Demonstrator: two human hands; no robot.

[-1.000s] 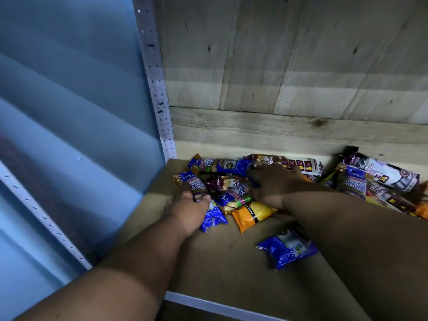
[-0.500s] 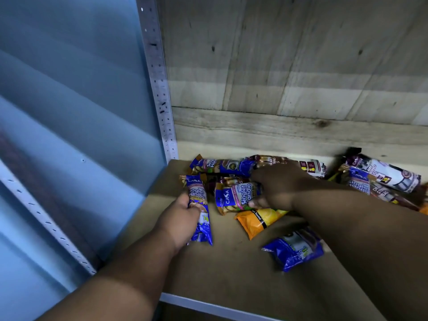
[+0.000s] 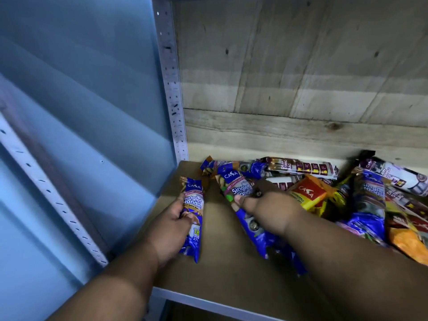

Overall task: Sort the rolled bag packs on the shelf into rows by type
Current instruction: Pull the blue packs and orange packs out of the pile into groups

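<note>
Brown fibreboard shelf, grey plank back wall.
My left hand fingers grip a blue rolled bag pack; right hand fingers clasp another blue roll.

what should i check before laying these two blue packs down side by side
1. Left hand holds a blue pack: ok.
2. Right hand holds a second blue pack: ok.
3. Both packs read Singlet Handle, same type: ok.
4. Bare shelf between the two packs for a row: ok.
5. Other types clear of that spot: ok, the red pack and the drawstring pack lie farther right.
6. Packs hidden under the right arm: cannot tell.
</note>
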